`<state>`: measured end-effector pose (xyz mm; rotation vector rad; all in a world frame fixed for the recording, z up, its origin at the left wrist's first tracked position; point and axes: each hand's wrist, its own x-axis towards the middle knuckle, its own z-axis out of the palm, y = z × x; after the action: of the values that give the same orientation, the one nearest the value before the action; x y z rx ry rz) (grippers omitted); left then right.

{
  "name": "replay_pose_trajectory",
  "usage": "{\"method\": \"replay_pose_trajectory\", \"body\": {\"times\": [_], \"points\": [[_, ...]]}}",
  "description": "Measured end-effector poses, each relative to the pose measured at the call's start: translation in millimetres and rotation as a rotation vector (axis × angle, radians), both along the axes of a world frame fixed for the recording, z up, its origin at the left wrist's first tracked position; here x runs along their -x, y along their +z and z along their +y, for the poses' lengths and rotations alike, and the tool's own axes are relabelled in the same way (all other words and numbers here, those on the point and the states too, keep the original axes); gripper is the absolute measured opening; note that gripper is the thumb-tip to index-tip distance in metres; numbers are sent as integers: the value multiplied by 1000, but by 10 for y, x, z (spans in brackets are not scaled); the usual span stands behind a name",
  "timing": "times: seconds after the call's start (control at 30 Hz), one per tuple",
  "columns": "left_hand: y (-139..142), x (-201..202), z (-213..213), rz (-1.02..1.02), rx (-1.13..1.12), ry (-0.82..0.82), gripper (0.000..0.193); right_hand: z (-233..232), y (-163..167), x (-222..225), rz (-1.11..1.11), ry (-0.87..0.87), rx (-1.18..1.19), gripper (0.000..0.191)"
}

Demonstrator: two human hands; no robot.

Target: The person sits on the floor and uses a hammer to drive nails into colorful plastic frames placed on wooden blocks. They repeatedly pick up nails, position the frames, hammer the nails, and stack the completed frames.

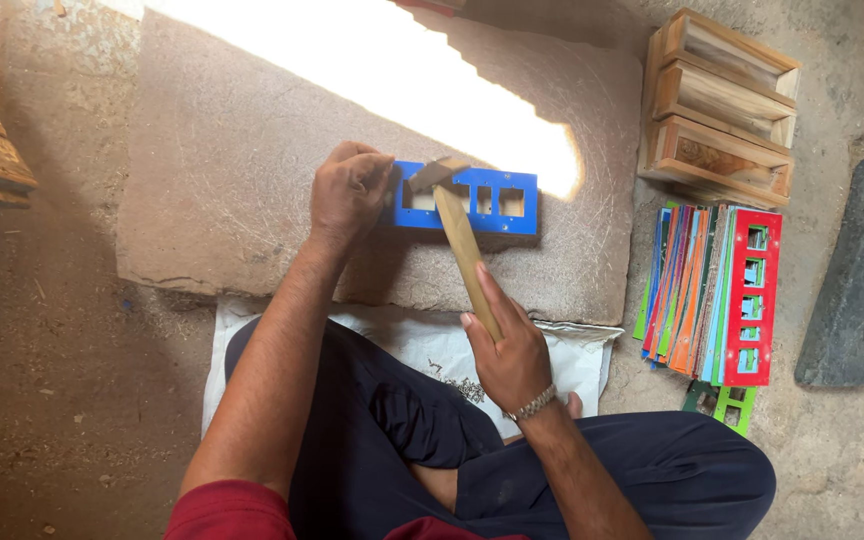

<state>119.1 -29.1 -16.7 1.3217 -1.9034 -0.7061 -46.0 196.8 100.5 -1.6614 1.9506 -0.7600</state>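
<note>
Blue plate (pixel 472 201) lies flat on the stone slab (pixel 252 180), near the slab's middle, its long side running left to right, with rectangular cutouts showing through it. I see a bright bar of sunlight crossing the slab just above the plate and touching its right end.

My left hand (pixel 347 195) sits at the plate's left end, fingers curled tight and pinched together over that edge; whatever small thing they pinch is hidden, I cannot tell what it is. My right hand (pixel 512 355) is wrapped firmly round the lower end of the hammer (pixel 457 225), thumb lying along the wooden handle. The handle slants up and left, and the metal head is over the plate's left part, just beside my left fingers. Whether the head touches the plate I cannot tell.

I'm sitting cross-legged at the slab's near edge, on a white sack (pixel 552 360) spread on the ground, with a metal bracelet (pixel 534 403) on the right wrist.

To the right of the slab, a stack of coloured plates (pixel 697 290) leans in a row, a red one (pixel 752 297) on the outside with its cutouts facing up. Behind them stand wooden boxes (pixel 720 110), stacked, open sides showing. A dark flat stone (pixel 862 280) lies at the far right
</note>
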Motion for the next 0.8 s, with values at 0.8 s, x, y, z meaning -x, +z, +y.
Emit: {"method": "replay_pose_trajectory", "body": {"times": [0.8], "points": [[7, 68, 15, -22, 28, 79, 14, -463, -90, -54, 135, 29, -131, 66]]}}
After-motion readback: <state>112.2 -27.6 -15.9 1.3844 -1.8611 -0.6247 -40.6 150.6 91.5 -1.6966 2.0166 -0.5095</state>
